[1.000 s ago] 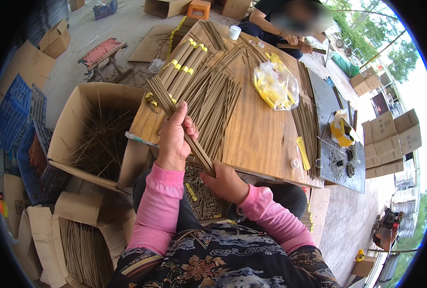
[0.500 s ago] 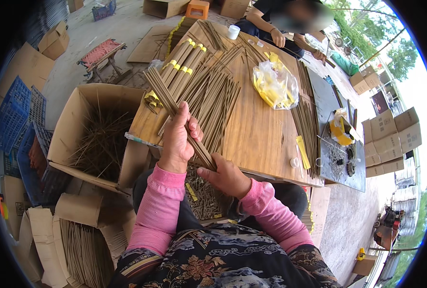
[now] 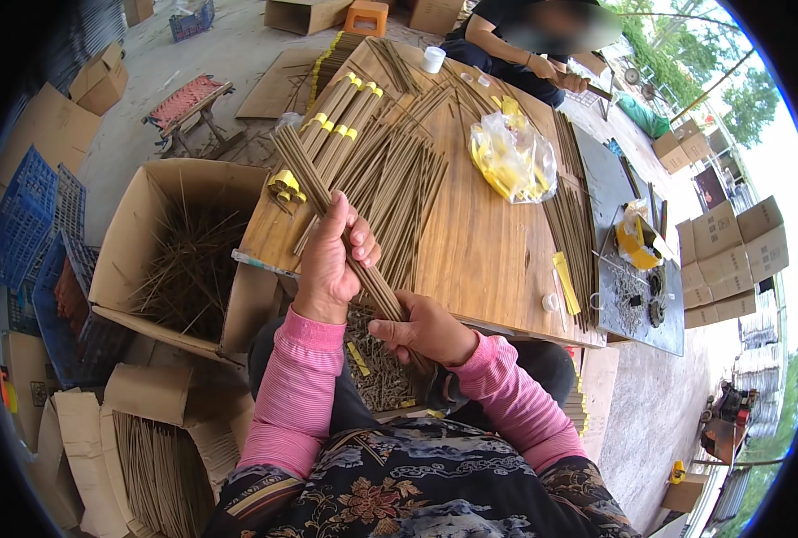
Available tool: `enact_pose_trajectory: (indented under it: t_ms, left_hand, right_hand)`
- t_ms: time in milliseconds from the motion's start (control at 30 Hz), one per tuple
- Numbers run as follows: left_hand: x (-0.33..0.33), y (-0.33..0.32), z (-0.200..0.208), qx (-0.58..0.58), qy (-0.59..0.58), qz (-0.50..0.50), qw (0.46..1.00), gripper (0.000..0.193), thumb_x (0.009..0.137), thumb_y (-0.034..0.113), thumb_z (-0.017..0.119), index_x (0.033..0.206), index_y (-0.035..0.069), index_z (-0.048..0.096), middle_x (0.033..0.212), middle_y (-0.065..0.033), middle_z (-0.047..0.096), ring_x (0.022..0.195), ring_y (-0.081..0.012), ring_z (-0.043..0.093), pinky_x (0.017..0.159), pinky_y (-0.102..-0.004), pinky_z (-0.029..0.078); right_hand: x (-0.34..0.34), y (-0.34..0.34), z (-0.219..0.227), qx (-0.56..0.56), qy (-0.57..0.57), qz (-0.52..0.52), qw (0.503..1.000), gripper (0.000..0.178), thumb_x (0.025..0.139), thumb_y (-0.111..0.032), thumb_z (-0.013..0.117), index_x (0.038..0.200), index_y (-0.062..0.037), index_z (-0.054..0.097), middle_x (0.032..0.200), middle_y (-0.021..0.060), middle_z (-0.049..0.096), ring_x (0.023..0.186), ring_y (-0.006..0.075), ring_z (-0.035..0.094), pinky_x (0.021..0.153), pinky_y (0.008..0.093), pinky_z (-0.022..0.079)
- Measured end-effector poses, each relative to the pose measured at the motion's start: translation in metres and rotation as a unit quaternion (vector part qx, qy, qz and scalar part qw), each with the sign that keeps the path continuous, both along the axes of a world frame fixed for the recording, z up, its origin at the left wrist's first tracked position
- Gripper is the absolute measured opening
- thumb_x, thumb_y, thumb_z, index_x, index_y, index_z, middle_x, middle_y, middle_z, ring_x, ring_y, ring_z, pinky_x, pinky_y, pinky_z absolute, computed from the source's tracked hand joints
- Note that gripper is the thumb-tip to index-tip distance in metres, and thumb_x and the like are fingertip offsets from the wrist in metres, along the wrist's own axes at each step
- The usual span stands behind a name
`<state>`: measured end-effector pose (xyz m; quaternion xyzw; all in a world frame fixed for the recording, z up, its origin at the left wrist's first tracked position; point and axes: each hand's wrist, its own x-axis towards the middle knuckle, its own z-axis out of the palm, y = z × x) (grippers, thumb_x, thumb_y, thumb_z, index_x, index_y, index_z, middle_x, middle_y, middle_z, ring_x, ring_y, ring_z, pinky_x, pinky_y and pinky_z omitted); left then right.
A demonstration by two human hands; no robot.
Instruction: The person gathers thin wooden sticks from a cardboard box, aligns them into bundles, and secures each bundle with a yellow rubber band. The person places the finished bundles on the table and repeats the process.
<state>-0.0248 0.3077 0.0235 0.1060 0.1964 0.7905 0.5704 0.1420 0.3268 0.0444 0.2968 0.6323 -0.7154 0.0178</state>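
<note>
A bundle of thin brown sticks [image 3: 305, 170] slants across in front of me, from the upper left down to my lap. My left hand [image 3: 331, 255] is wrapped round its middle, thumb lying along the sticks. Lower down, my right hand [image 3: 424, 332] grips the bundle near its bottom end, thumb across it. Just past my hands, loose brown sticks [image 3: 390, 197] lie spread on the wooden table [image 3: 470, 269]. Beside them at the left are stick bundles wrapped with yellow bands [image 3: 331, 125].
A clear bag of yellow wrappers [image 3: 514, 160] lies on the table. At left stands a cardboard box of tangled sticks [image 3: 192, 260]; another carton of sticks [image 3: 161, 462] is below it. A metal plate [image 3: 627, 278] is at right. Across the table sits a co-worker [image 3: 515, 45] holding sticks.
My right hand has loosened a little and its fingers now show below the bundle. The left hand has barely moved. The co-worker's hands have come closer together.
</note>
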Motion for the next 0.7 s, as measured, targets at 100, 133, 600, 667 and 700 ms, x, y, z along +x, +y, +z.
enact_pose_trajectory:
  t_ms: [100, 133, 600, 667, 700]
  left_hand:
    - [0.003, 0.001, 0.000, -0.004, -0.001, 0.005, 1.000, 0.031, 0.080, 0.038, 0.062, 0.069, 0.013, 0.047, 0.055, 0.0004, 0.047, 0.043, -0.0084, 0.042, 0.040, -0.0227, 0.036]
    - [0.004, 0.001, 0.000, -0.019, 0.006, 0.019, 1.000, 0.030, 0.081, 0.036, 0.062, 0.070, 0.013, 0.048, 0.055, 0.0003, 0.047, 0.044, -0.0086, 0.043, 0.041, -0.0228, 0.036]
    - [-0.003, 0.002, -0.005, -0.043, -0.019, 0.017, 0.999, 0.027, 0.081, 0.027, 0.063, 0.067, 0.011, 0.047, 0.055, 0.0005, 0.047, 0.044, -0.0093, 0.043, 0.041, -0.0230, 0.037]
    - [0.000, 0.003, -0.007, -0.081, 0.013, 0.052, 0.995, 0.029, 0.081, 0.029, 0.064, 0.066, 0.011, 0.046, 0.054, 0.0008, 0.046, 0.042, -0.0092, 0.043, 0.040, -0.0227, 0.036]
    - [0.002, 0.004, -0.007, -0.101, 0.029, 0.069, 0.992, 0.030, 0.081, 0.030, 0.064, 0.065, 0.012, 0.046, 0.053, 0.0010, 0.046, 0.042, -0.0091, 0.042, 0.039, -0.0226, 0.036]
  right_hand:
    - [-0.002, -0.006, -0.004, 0.103, -0.031, -0.034, 0.994, 0.028, 0.083, -0.024, 0.061, 0.085, 0.0002, 0.047, 0.057, 0.0021, 0.050, 0.043, 0.0090, 0.048, 0.040, 0.0244, 0.039]
    - [-0.002, -0.007, -0.005, 0.148, -0.039, -0.040, 0.987, 0.029, 0.082, -0.025, 0.062, 0.083, 0.0002, 0.047, 0.055, 0.0028, 0.049, 0.043, 0.0098, 0.048, 0.040, 0.0261, 0.039]
    - [-0.003, -0.012, 0.004, 0.097, -0.051, -0.029, 0.994, 0.026, 0.084, -0.022, 0.057, 0.081, 0.0011, 0.046, 0.055, 0.0056, 0.050, 0.044, 0.0137, 0.050, 0.041, 0.0283, 0.040]
    - [-0.003, -0.013, -0.006, 0.200, -0.050, -0.032, 0.978, 0.027, 0.083, -0.022, 0.058, 0.081, 0.0021, 0.046, 0.056, 0.0104, 0.052, 0.046, 0.0206, 0.052, 0.044, 0.0320, 0.041]
    - [-0.002, -0.013, -0.014, 0.273, -0.042, -0.032, 0.960, 0.028, 0.082, -0.022, 0.058, 0.081, 0.0026, 0.046, 0.056, 0.0132, 0.052, 0.048, 0.0248, 0.053, 0.046, 0.0341, 0.042]
